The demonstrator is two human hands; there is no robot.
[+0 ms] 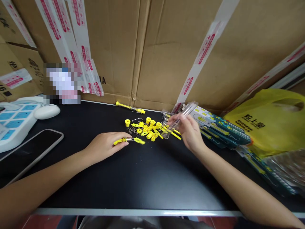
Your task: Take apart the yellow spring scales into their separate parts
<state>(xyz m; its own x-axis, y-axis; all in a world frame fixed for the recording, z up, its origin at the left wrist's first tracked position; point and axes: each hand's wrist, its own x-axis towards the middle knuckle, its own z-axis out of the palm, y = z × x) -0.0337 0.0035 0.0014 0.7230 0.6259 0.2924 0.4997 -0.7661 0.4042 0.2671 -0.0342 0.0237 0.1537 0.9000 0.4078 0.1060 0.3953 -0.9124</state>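
My left hand [108, 143] is closed round a yellow tool [124, 140] with a metal middle section, held just above the black table [133, 181]. A clear plastic case [186, 111] is gripped in my right hand [189, 130], tilted up to the right. Between my hands lies a loose pile of small yellow parts [149, 135], with springs and bent wire hooks [137, 120] among them. Behind the pile, near the cardboard, rests another yellow tool [130, 107].
Printed packages [221, 127] are stacked at the right beside a yellow plastic bag [269, 121]. On the left lie a phone [30, 152] and a white power strip [19, 117]. Taped cardboard boxes [157, 54] stand along the back edge.
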